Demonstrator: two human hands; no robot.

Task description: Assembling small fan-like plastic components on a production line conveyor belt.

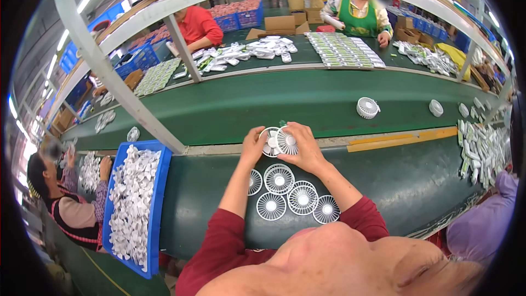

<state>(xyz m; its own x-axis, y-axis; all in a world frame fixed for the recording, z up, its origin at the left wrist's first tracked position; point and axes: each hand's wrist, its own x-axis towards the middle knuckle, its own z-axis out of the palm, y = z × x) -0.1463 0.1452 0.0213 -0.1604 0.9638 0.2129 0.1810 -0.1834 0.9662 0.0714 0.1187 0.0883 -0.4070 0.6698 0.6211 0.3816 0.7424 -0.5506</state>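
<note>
My left hand [253,146] is closed around the rim of a round white fan head [269,138], which seems to have blades inside. In my right hand [306,151] is a round white fan grille [287,142], tilted and partly overlapping the fan head's right side. Both are held above the near edge of the green conveyor. Below my hands, several loose white fan grilles [271,206] lie on the dark green worktop [208,186], some stacked over one another.
A blue crate [156,203] of small white fan blades stands on the left. White fan parts [367,108] sit on the conveyor [307,93]. A yellow strip [402,139] edges it. White-and-green pieces [482,148] pile at right. A metal post [118,71] rises at left. Co-workers sit around.
</note>
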